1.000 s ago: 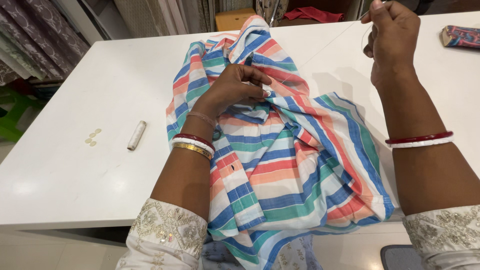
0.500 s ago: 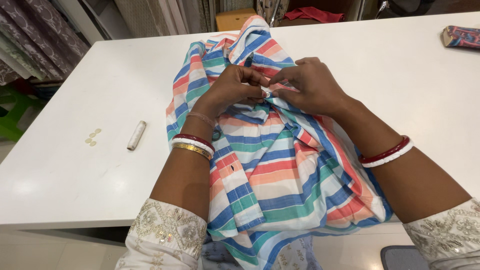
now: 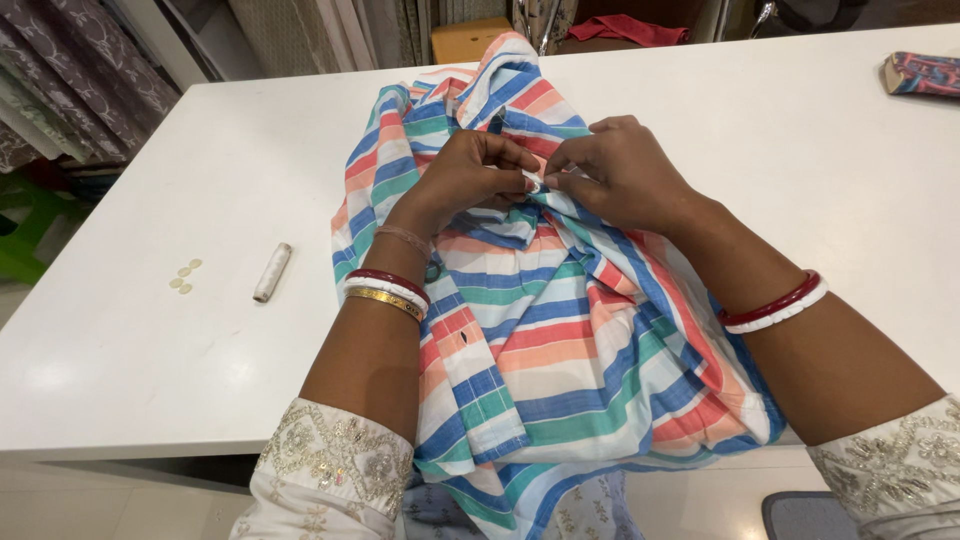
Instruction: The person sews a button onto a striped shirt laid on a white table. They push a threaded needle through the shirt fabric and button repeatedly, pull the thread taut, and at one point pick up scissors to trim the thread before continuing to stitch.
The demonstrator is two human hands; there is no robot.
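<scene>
Striped shirt [image 3: 540, 330] lies bunched on white table [image 3: 200, 170], hanging a bit over near edge. Left hand [image 3: 465, 175] pinches shirt cloth at middle. Right hand [image 3: 620, 180] right beside it, fingertips closed on small white button [image 3: 533, 183]. Thread spool [image 3: 271, 272] and loose buttons [image 3: 184, 275] lie at left, well apart from shirt.

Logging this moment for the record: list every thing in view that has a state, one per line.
Striped shirt: crumpled on the table, hem hanging over the near edge.
Left hand: grip pinched on the shirt fabric.
Right hand: grip pinched at the same spot, touching the left.
Thread spool: lying on its side, untouched.
Small buttons: loose, clustered beside the spool.
White table: bearing all of these.
</scene>
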